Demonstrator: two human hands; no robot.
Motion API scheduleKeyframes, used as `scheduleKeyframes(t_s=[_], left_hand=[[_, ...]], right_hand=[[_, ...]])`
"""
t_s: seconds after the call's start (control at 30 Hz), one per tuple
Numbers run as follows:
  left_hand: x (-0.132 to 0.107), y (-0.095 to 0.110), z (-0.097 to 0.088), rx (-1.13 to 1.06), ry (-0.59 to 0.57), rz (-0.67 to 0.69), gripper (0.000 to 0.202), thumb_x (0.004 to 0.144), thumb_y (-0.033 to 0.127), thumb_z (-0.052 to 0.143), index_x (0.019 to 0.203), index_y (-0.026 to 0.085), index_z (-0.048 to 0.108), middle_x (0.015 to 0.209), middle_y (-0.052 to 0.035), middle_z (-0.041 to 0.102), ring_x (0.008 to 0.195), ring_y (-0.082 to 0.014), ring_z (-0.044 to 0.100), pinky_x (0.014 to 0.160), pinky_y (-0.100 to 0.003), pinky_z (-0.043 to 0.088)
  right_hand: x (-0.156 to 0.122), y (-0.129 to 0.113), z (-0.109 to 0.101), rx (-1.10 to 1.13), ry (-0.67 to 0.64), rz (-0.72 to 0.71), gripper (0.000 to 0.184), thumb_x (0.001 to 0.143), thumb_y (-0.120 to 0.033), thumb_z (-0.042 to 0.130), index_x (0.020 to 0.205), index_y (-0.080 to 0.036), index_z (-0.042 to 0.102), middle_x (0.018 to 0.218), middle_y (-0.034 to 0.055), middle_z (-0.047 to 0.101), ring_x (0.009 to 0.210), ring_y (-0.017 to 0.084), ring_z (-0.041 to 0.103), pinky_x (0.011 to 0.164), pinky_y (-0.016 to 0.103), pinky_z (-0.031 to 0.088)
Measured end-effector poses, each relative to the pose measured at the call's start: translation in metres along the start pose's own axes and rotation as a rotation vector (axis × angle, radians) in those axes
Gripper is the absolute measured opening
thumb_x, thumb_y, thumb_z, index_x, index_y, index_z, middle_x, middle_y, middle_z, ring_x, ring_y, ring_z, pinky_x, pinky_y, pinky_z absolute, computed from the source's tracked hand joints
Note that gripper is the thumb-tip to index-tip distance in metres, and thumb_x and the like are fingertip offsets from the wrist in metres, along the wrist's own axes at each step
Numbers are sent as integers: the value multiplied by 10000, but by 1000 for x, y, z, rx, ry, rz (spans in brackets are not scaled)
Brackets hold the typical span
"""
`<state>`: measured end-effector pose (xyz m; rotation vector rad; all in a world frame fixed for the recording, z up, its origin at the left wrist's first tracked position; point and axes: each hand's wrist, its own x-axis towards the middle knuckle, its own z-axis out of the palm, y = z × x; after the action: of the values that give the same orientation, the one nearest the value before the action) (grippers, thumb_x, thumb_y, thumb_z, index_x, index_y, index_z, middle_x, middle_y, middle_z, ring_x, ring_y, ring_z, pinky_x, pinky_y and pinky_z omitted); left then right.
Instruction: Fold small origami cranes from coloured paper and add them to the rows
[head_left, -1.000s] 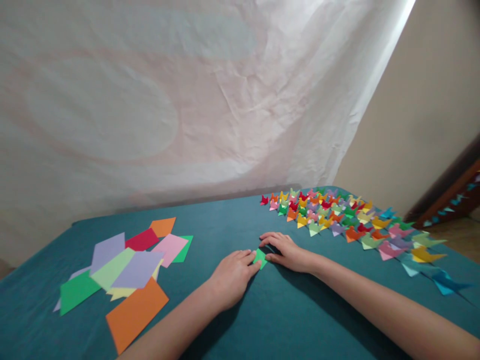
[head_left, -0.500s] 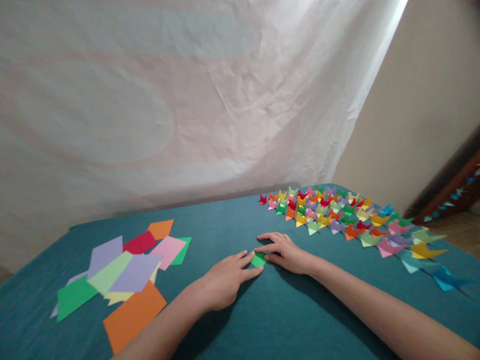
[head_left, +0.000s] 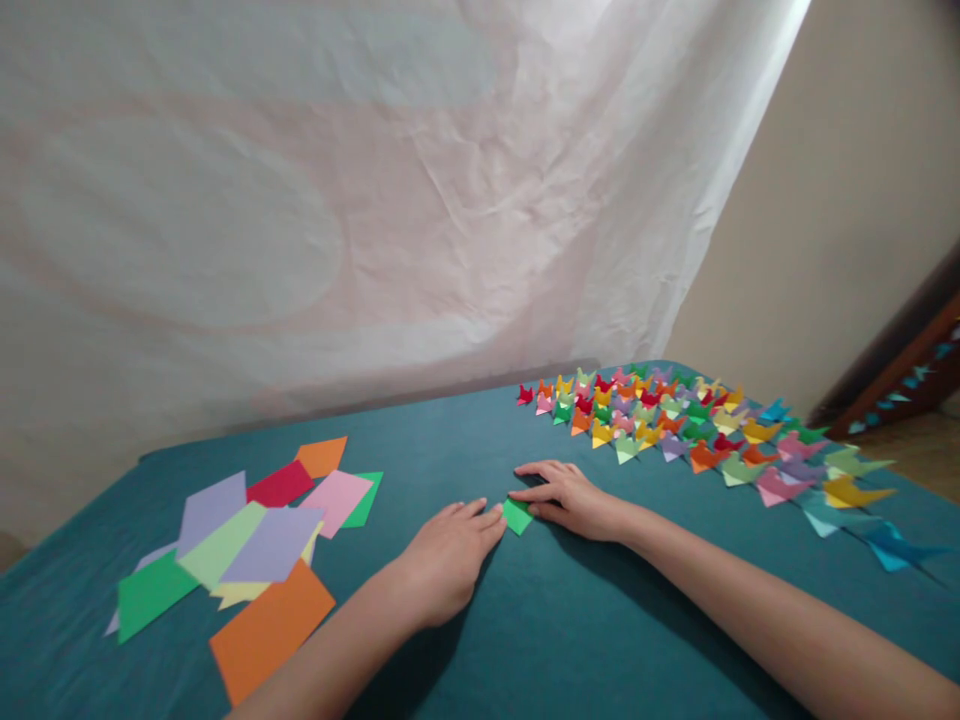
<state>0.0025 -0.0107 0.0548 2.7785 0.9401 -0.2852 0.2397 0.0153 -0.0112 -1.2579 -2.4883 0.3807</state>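
Note:
A small folded piece of green paper (head_left: 517,517) lies on the teal cloth between my two hands, one corner pointing toward me. My left hand (head_left: 454,560) rests palm down at its left, fingers stretched out, with fingertips at the paper's left corner. From the right, my right hand (head_left: 574,503) touches the paper's upper and right edges with forefinger and thumb. Another finger of that hand reaches out over the cloth beyond the paper. Both hands have their fingers extended, and neither is wrapped around the paper.
Loose paper sheets lie at the left, among them an orange sheet (head_left: 271,632) near my left forearm and a pink sheet (head_left: 335,502). Rows of folded paper birds (head_left: 705,458) cover the right side. Behind the teal table (head_left: 435,430) hangs a pale sheet of fabric (head_left: 360,200).
My left thumb has drawn back from the paper's near corner, and the left hand has shifted slightly left, showing more green. My right hand stays at the paper.

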Motion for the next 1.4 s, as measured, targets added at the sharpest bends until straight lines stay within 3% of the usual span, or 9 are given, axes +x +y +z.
scheduleKeyframes(t_s=[0.2,0.33,0.47,0.53,0.8,1.13,1.4], left_hand=[[2,1,8,48,165,10,446,778,75,394,1184,173,551,1279,-95,546,1232,-255,444,1026,-466,318],[11,0,19,49,352,-55,353,801,60,391,1097,134,570,1173,-117,606,1166,-235,497,998,-409,359],[18,2,30,15,465,-35,286,878,246,463,1143,170,538,1202,-87,579,1136,-236,499,972,-387,387],[20,3,33,16,467,-4,306,887,312,479,1163,192,531,1206,-76,577,1132,-241,498,963,-396,392],[21,2,31,104,410,71,291,907,301,458,1173,206,532,1229,-90,565,1148,-239,500,974,-412,367],[14,-1,28,61,338,113,324,913,355,428,1200,254,536,1306,-92,502,1215,-259,448,1016,-441,329],[15,-2,29,43,356,134,298,911,357,438,1168,262,555,1268,-82,529,1209,-243,453,1032,-436,312]], right_hand=[[-1,-2,-1,20,7,1,323,901,-321,480,1210,-385,550,1335,44,463,1199,231,412,962,436,307],[-2,-2,1,17,35,-15,318,903,-327,475,1208,-372,556,1329,46,470,1193,233,415,958,437,314],[-4,-2,5,13,114,-28,300,899,-322,485,1181,-339,585,1281,54,511,1161,221,442,944,419,336],[-6,-2,7,11,161,-37,284,894,-309,493,1154,-322,607,1249,62,532,1138,219,459,932,414,350],[-9,-8,5,-62,249,-147,254,881,-240,506,1091,-270,646,1163,88,576,1069,224,500,879,408,390],[-10,-21,-2,-143,170,-229,291,894,-167,438,1116,-211,619,1122,83,626,1106,219,484,919,394,362],[-11,-22,-5,-132,102,-207,389,895,-149,429,1259,-256,516,1157,71,601,1106,208,480,929,385,350]])
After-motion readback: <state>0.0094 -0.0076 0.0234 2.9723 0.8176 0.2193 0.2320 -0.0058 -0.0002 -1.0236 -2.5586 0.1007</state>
